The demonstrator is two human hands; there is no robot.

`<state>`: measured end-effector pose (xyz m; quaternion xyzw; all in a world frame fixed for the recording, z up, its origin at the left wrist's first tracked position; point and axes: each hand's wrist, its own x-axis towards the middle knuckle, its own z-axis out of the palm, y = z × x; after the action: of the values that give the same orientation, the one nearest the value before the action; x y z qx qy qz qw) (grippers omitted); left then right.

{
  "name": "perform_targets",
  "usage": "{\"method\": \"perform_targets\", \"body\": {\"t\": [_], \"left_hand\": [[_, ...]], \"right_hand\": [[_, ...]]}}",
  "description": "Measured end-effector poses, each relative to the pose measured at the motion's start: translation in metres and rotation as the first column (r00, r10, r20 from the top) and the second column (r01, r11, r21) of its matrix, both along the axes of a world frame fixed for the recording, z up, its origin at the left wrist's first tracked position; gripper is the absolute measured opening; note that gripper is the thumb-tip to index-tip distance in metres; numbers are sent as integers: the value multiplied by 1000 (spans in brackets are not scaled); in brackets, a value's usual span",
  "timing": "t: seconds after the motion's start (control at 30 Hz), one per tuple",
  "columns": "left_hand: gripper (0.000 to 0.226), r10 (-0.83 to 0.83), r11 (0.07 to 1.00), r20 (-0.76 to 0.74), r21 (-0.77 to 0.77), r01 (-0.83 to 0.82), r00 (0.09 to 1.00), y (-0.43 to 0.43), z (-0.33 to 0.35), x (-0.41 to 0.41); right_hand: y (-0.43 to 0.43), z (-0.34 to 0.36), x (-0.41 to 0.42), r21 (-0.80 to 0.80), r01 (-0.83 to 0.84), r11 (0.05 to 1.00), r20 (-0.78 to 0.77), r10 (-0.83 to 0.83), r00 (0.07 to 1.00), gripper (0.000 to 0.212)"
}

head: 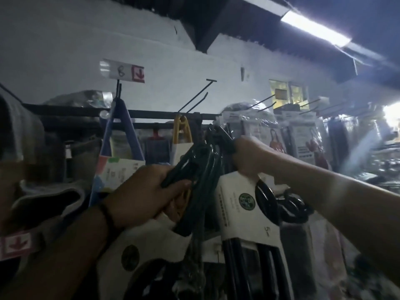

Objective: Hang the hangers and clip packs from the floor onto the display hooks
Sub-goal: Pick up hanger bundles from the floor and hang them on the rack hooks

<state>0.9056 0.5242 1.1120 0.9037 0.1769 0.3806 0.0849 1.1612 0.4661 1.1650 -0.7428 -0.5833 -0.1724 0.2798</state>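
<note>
Left grip [147, 191] is clenched round a bundle of green hangers [194, 167]. Fingers are wrapped over the bundle's lower part; the thumb is hidden behind it. The bundle is tilted, with its top up and right of that grip, just under the rail [155, 114]. Whether the top sits on a peg cannot be told, as the spot is dark and blurred.

Right grip [251, 158] is closed on the black top of a hanger pack [266, 200], fingertips hidden by the fist. The pack's white card [233, 191] hangs directly below this grip. Black hangers are seen beside and under the card, and the lower end is cut off by the frame edge. A second card [129, 256] is seen under the left wrist, partly covered by the arm.

A hook [194, 98] projects from the rail, above and between both grips. A blue pack [121, 135] and a yellow hanger [183, 131] are hung up-left of the left grip. Wrapped packs [303, 137] are hung right of the right grip, print unreadable. A tag [122, 71] is fixed far up-left of the left grip; a red arrow is seen on it, and the handwriting is unclear.
</note>
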Motion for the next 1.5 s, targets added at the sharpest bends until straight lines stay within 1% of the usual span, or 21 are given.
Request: {"method": "perform_targets", "body": {"t": [0.03, 0.1, 0.13, 0.2, 0.27, 0.37, 0.47, 0.6, 0.77, 0.8, 0.87, 0.93, 1.0, 1.07, 1.1, 1.13, 1.23, 1.3, 1.37, 1.4, 1.5], "left_hand": [[36, -29, 999, -42, -21, 29, 999, 5, 11, 1], [44, -91, 993, -76, -77, 85, 993, 18, 32, 4], [43, -108, 990, -66, -102, 101, 992, 26, 40, 6], [37, -132, 981, -37, -149, 126, 990, 37, 55, 14], [42, -140, 973, 17, -183, 141, 990, 42, 68, 26], [58, -152, 948, 99, -268, 173, 983, 48, 82, 40], [38, -94, 943, 130, -306, 130, 987, 53, 90, 56], [26, 27, 964, 133, -265, 9, 991, 59, 89, 74], [33, 68, 965, 92, -260, -42, 993, 67, 93, 86], [31, 77, 961, 92, -274, -49, 993, 68, 94, 88], [24, 117, 957, 105, -276, -84, 988, 71, 95, 91], [22, 179, 957, 131, -255, -141, 975, 70, 96, 93], [24, 215, 954, 151, -244, -174, 965, 71, 95, 93], [23, 266, 935, 176, -285, -210, 948, 74, 94, 90], [24, 291, 927, 179, -297, -231, 940, 76, 95, 88], [27, 324, 917, 161, -294, -269, 932, 78, 95, 86], [34, 404, 895, 139, -265, -359, 904, 79, 96, 85], [36, 436, 885, 156, -253, -391, 886, 81, 97, 85], [31, 439, 888, 175, -235, -396, 881, 84, 97, 86], [27, 420, 898, 201, -230, -374, 885, 86, 96, 88], [17, 330, 932, 330, -261, -250, 885, 89, 97, 99]], "right_hand": [[7, 10, 3, 5, 9, 1000, 49, -9, 999, 20], [25, 32, 11, 96, -3, 995, 61, -3, 998, 17], [32, 42, 13, 125, 8, 992, 60, -15, 998, 14], [47, 62, 20, 214, 13, 977, 15, -17, 1000, 22], [65, 77, 27, 367, -8, 930, -4, 10, 1000, 27], [90, 87, 36, 539, -38, 841, -9, 51, 999, 13], [109, 86, 40, 594, -74, 801, -5, 96, 995, 18], [131, 80, 51, 579, -128, 805, -35, 182, 983, 22], [156, 85, 59, 525, -181, 832, -69, 253, 965, 22], [158, 87, 56, 488, -192, 852, -54, 249, 967, 20], [170, 92, 55, 425, -184, 886, -54, 228, 972, 4], [183, 93, 54, 414, -181, 892, -72, 230, 971, 28], [198, 90, 52, 369, -202, 907, -90, 252, 964, 33], [218, 86, 46, 338, -233, 912, -130, 290, 948, 22], [225, 83, 43, 302, -234, 924, -128, 283, 951, 11], [231, 81, 43, 281, -245, 928, -114, 286, 951, 8], [242, 80, 44, 207, -284, 936, -63, 303, 951, 33], [246, 87, 49, 117, -314, 942, 6, 316, 949, 34], [243, 92, 55, 83, -305, 949, 32, 303, 952, 34], [238, 92, 56, 106, -299, 949, 36, 296, 954, 35], [202, 100, 63, 312, -271, 911, 56, 267, 962, 45]]}}
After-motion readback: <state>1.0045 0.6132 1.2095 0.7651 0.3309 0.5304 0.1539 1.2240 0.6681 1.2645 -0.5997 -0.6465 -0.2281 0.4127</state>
